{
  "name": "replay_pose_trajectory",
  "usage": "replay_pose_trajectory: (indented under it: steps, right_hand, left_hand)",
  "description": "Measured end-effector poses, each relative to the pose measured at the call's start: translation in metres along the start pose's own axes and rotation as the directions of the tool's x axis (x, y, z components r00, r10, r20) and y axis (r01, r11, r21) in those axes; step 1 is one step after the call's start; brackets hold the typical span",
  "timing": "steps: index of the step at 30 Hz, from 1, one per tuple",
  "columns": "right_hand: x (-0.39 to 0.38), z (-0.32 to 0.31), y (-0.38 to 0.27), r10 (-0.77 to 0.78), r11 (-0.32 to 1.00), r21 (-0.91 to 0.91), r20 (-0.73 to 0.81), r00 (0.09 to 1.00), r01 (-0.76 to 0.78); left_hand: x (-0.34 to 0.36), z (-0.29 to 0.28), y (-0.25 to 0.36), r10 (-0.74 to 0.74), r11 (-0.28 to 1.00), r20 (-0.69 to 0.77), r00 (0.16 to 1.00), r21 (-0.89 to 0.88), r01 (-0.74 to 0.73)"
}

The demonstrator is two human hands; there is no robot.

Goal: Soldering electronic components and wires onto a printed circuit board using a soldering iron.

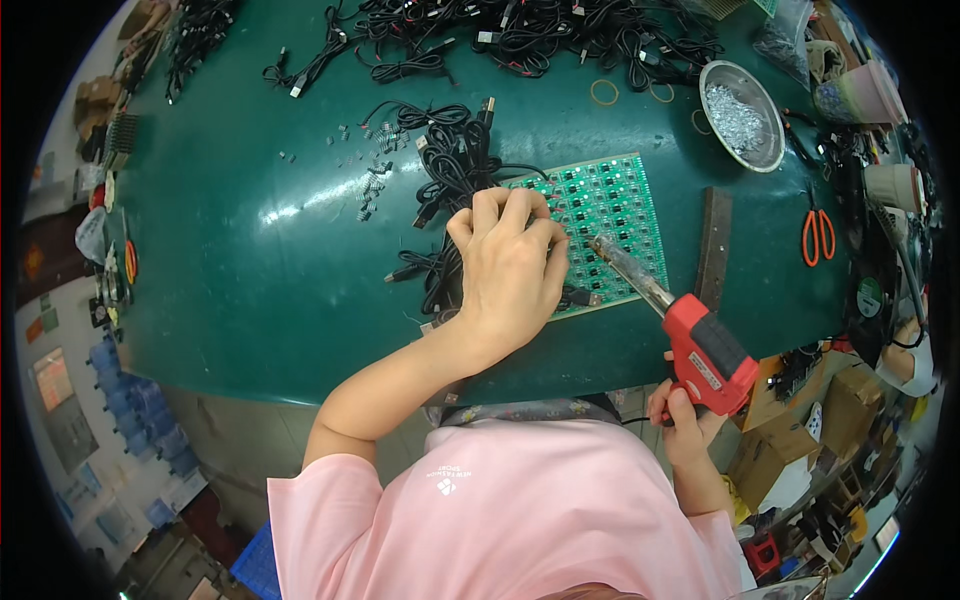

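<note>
My left hand (508, 265) rests over the left part of a green circuit board panel (648, 225), its fingers curled and pressed together. Whatever they pinch is hidden beneath them. A black cable with a USB plug (580, 297) pokes out from under that hand across the board's lower part. Just left of it lies a pile of coiled black USB cables (455, 160). In my right hand (685, 415) is the handle of a red and black soldering gun (710, 355). Its metal barrel points up and left, with the tip over the board near my left fingers.
Small metal pieces (372, 185) lie scattered left of the cables. A dark metal bar (713, 245), orange-handled scissors (818, 237) and a metal bowl of small shiny parts (735, 120) are to the right. More black cables (520, 35) are heaped at the far edge of the green table (250, 300).
</note>
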State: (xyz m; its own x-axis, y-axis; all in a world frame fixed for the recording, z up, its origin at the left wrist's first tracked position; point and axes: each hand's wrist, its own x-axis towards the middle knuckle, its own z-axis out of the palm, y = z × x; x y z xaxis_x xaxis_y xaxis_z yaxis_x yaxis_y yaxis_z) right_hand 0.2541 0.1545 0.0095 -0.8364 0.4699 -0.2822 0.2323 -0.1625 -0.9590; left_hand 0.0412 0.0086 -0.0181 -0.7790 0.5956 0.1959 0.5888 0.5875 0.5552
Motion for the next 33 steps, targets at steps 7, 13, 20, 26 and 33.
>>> replay_pose_trajectory:
  steps: [7, 13, 20, 26, 33]
  right_hand:
    - [-0.0014, 0.0057, 0.0006, 0.051, 0.996, 0.078, -0.001, 0.999, -0.051]
    - [-0.0015, 0.0068, 0.0021, 0.073, 0.994, 0.079, -0.009, 0.997, -0.072]
    - [-0.0010, 0.0070, 0.0048, 0.074, 0.997, -0.010, -0.008, 0.997, -0.074]
    - [-0.0030, 0.0056, 0.0080, 0.058, 0.998, -0.002, -0.002, 0.998, -0.058]
    - [-0.0035, 0.0038, 0.0006, -0.014, 0.999, 0.046, -0.027, 1.000, 0.016]
  left_hand:
    - [0.0006, 0.0001, 0.0014, -0.011, 1.000, -0.002, 1.000, 0.008, 0.011]
    - [0.0007, 0.0010, 0.0014, 0.003, 1.000, -0.009, 1.000, 0.015, -0.002]
    - [0.0006, 0.0019, 0.0000, 0.012, 1.000, -0.015, 1.000, 0.020, -0.012]
    - [0.0004, 0.0020, 0.0018, 0.026, 0.998, -0.012, 1.000, 0.053, -0.025]
    - [-0.0005, 0.0038, 0.0003, 0.039, 0.998, -0.025, 0.999, 0.057, -0.037]
